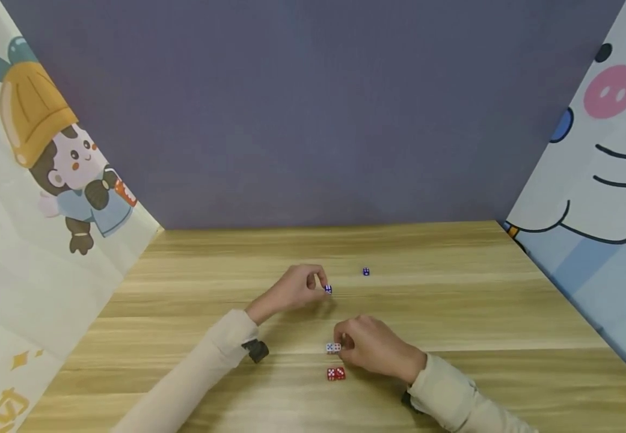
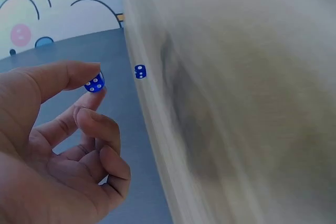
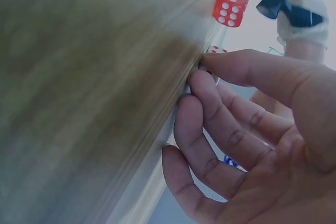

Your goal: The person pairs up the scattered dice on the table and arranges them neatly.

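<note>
Between thumb and forefinger my left hand (image 1: 296, 287) pinches a blue die (image 2: 95, 84) with white pips, held just above the table. A second blue die (image 1: 366, 272) lies farther back and to the right. Nearer the front, two white dice (image 1: 330, 347) sit side by side, one showing blue pips and the other red. My right hand (image 1: 374, 349) holds the right-hand white die (image 3: 216, 50) at its fingertips, which partly hide it. Just in front of them, two red dice (image 1: 336, 374) with white pips stand together in a row.
The dice lie on a wood-grain table (image 1: 453, 276). A dark grey panel (image 1: 313, 120) rises at its back edge. Cartoon-printed walls flank it, with a figure in a yellow hat (image 1: 36, 111) on the left and a pink-nosed character (image 1: 610, 93) on the right.
</note>
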The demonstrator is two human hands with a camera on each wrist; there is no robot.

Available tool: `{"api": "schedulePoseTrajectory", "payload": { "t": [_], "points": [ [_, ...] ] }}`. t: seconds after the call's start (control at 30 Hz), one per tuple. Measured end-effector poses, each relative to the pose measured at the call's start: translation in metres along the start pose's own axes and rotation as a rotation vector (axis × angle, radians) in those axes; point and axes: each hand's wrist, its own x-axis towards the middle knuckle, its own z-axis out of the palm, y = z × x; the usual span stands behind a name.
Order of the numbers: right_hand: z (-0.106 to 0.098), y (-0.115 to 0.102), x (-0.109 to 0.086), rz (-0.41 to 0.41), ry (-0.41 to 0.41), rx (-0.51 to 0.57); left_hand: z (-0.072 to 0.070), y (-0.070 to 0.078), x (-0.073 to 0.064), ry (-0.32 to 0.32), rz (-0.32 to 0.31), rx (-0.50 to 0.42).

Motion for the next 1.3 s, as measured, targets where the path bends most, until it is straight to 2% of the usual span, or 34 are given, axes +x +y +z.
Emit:
{"api": "schedulePoseTrajectory", "payload": {
  "t": [0.2, 0.33, 0.47, 0.57, 0.87, 1.3],
  "points": [
    [0.0, -0.002, 0.0, -0.006, 0.007, -0.009, 0.004, 0.003, -0.024, -0.03, -0.042, 0.051],
    [0.001, -0.002, 0.001, 0.009, 0.005, -0.021, 0.009, 0.001, -0.033, -0.071, -0.068, 0.063],
    [0.003, -0.001, 0.002, 0.017, -0.006, -0.018, 0.014, -0.003, -0.038, -0.14, -0.087, 0.058],
    [0.004, -0.001, 0.003, 0.019, -0.008, -0.014, 0.016, -0.004, -0.04, -0.174, -0.091, 0.029],
    [0.002, -0.003, 0.004, 0.016, 0.005, -0.021, 0.014, -0.005, -0.038, -0.199, -0.109, -0.032],
    [0.001, 0.0, 0.006, 0.029, -0.008, 0.004, 0.017, -0.005, -0.034, -0.146, -0.068, -0.021]
  ]
}}
